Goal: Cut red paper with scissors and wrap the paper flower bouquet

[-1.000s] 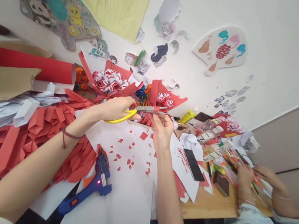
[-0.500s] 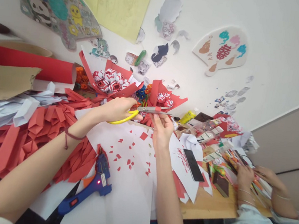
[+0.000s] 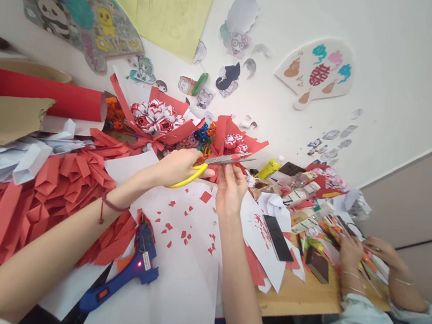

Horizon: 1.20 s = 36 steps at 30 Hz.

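My left hand (image 3: pixel 183 167) is closed around a pair of scissors (image 3: pixel 193 176) with yellow handles. Its metal blades point right, a little apart. At the blades, my right hand (image 3: pixel 232 189) pinches a small piece of red paper (image 3: pixel 236 157), partly hidden by the blades and fingers. Below both hands lies white paper (image 3: pixel 183 298) scattered with small red paper scraps (image 3: pixel 185 236). On that sheet's left side rests a blue glue gun (image 3: pixel 141 253) with a lit red light.
Folded red paper strips (image 3: pixel 63 177) and white ones (image 3: pixel 33 162) pile up at left. Red-wrapped paper bouquets (image 3: pixel 157 118) stand against the wall. A black phone (image 3: pixel 278 238) lies at right, near a co-worker's hands (image 3: pixel 351 252) among craft supplies.
The scissors have shifted slightly right, and their blades now tilt more upward. My left hand has moved right and slightly down, while my right hand keeps its pinch.
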### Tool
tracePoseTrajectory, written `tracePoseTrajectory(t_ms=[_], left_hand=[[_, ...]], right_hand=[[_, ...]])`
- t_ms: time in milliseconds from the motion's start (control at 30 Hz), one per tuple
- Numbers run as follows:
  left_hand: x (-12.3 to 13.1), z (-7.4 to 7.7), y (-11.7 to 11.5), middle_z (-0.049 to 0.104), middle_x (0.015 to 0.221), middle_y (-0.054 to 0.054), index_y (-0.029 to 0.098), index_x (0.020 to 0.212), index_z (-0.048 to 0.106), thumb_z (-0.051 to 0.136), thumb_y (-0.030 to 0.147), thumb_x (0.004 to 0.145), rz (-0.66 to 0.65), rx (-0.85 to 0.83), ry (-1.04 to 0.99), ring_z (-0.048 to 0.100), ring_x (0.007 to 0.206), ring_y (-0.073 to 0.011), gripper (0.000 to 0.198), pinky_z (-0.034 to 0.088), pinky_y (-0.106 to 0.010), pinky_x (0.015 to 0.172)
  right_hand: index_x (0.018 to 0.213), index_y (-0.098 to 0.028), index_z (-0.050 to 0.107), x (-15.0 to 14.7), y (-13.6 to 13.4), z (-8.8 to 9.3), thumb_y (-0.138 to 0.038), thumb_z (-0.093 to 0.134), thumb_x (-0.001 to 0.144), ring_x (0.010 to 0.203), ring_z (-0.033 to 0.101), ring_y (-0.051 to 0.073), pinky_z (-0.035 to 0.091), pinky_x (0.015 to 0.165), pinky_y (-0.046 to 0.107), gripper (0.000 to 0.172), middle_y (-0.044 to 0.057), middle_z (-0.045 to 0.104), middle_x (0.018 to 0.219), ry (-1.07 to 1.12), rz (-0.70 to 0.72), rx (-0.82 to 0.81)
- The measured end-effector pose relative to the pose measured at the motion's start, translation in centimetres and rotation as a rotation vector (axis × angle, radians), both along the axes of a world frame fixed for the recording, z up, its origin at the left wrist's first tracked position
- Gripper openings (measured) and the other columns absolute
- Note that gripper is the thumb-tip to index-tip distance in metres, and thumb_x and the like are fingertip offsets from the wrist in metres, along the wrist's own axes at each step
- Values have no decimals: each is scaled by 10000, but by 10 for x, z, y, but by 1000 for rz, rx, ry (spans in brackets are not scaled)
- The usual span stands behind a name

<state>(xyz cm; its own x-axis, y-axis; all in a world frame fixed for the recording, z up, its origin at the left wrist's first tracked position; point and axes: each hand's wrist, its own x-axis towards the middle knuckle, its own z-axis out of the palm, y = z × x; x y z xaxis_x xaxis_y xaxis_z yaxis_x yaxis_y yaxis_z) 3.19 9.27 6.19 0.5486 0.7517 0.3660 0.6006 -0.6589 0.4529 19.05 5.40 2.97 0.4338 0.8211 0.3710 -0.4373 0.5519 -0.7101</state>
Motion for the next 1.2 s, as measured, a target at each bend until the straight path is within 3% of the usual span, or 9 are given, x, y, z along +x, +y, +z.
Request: tracePoseTrajectory(t_ms=[233, 600, 767, 867, 1033, 1200], left_hand=[[13, -5, -7, 633, 782, -69, 206, 737, 433, 368, 690, 878, 10, -1, -6, 563, 620, -197, 508, 317, -279, 556], [24, 3, -30, 671, 757, -113, 207, 697, 452, 291, 726, 886, 54, -62, 28, 619, 643, -235, 575, 313, -292, 553], [29, -1, -36, 658, 695, -103, 208, 688, 459, 279, 717, 896, 44, -51, -6, 602, 594, -231, 579, 303, -296, 543], [32, 2, -39, 631, 607, -68, 210, 658, 454, 294, 734, 880, 41, -160, -92, 593, 556, -216, 591, 326, -285, 546], [25, 10, -28, 639, 583, -73, 201, 700, 530, 308, 769, 844, 183, -280, -137, 617, 577, -239, 627, 347, -287, 554], [7, 7, -5, 674, 799, -150, 179, 760, 551, 361, 769, 821, 384, -99, -82, 635, 712, -285, 623, 330, -307, 579]], right_hand=[[720, -191, 683, 1, 1, 1, -255, 818, 652, 847, 680, 137, 524, 956, 352, 164, -16, 731, 822, 33, -34, 0], [723, -209, 691, 4, 1, 1, -290, 837, 614, 851, 685, 156, 515, 968, 391, 199, -8, 738, 838, 65, -70, -41], [708, -210, 686, 1, -2, 1, -274, 819, 639, 798, 678, 131, 520, 914, 338, 162, -27, 731, 792, 86, -26, -28], [735, -203, 688, -2, -4, 2, -292, 799, 672, 781, 666, 131, 520, 873, 325, 155, -20, 727, 794, 38, -28, -42], [779, -179, 696, 2, -6, 4, -334, 779, 714, 764, 667, 145, 523, 844, 321, 187, 3, 728, 796, -111, -20, -95], [787, -173, 691, 14, -2, -3, -413, 742, 765, 667, 618, 121, 509, 703, 264, 246, 0, 685, 735, -218, 175, -181]])
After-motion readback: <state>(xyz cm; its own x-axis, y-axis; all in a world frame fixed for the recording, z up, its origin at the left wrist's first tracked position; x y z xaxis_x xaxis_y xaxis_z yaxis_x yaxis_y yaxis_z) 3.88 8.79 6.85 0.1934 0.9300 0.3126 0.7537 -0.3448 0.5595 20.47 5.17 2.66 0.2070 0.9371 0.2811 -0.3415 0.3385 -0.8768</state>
